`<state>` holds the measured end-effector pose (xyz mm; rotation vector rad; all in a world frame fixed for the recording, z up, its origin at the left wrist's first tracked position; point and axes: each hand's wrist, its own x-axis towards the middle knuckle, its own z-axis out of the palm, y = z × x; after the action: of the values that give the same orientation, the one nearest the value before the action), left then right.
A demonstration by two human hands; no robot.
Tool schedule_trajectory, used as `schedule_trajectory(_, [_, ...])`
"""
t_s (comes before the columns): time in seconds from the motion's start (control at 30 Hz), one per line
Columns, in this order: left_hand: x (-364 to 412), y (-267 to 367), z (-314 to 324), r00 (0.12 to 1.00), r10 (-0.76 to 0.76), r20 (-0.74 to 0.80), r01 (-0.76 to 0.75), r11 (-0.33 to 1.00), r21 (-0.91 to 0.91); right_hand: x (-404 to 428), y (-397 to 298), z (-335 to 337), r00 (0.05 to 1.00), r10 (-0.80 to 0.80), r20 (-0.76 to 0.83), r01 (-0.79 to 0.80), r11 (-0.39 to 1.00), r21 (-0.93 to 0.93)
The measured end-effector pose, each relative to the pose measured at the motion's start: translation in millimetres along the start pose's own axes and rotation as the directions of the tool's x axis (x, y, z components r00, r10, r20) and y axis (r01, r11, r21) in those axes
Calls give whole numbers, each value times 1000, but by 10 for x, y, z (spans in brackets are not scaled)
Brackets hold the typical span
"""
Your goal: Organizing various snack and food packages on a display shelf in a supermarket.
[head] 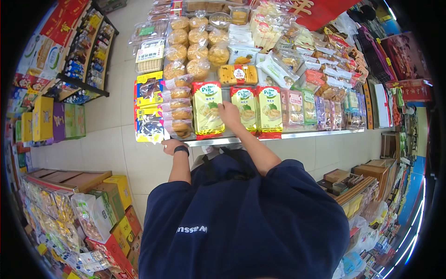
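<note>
Three yellow-green packs of pastry with red ends stand along the front of the display table. My right hand (pixel 230 114) has its fingers closed at the right edge of the left pastry pack (pixel 208 111); the far fingers are hidden. To its right are the middle pastry pack (pixel 245 108) and the right pastry pack (pixel 270 111). My left hand (pixel 174 145), with a dark band on the wrist, is at the table's metal front edge (pixel 212 141), below bagged round cakes (pixel 181 128) and a yellow-and-blue pack (pixel 150 125). Its fingers are partly hidden.
Bagged round buns (pixel 198 52) fill rows farther back, beside a tray of yellow biscuits (pixel 238 74). Small pastry packs (pixel 309 108) continue along the right front. A bottle shelf (pixel 87 55) stands left; stacked boxes (pixel 118 195) lie behind left. Tiled floor (pixel 104 118) runs between.
</note>
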<state>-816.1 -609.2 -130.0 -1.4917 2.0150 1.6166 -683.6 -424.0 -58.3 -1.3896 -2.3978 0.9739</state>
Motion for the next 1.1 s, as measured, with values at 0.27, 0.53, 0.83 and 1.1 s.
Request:
schedule_trajectory(0.27, [47, -7, -5, 1000, 7, 13, -8, 999, 37, 49, 449, -895, 993, 13, -121, -30, 990, -140])
schedule_trajectory(0.53, [-43, 24, -7, 1000, -4, -5, 4, 1000, 18, -59, 653, -903, 971, 178, -162, -224, 912, -343])
schedule_trajectory(0.83, [-41, 7, 3, 1000, 28, -1, -28, 999, 39, -291, 446, -688, 938, -189, -291, 17, 863, -505])
schedule_trajectory(1.1, [-31, -1, 1, 999, 40, -8, -40, 999, 7, -343, 256, -449, 966, -219, -139, 123, 859, -498])
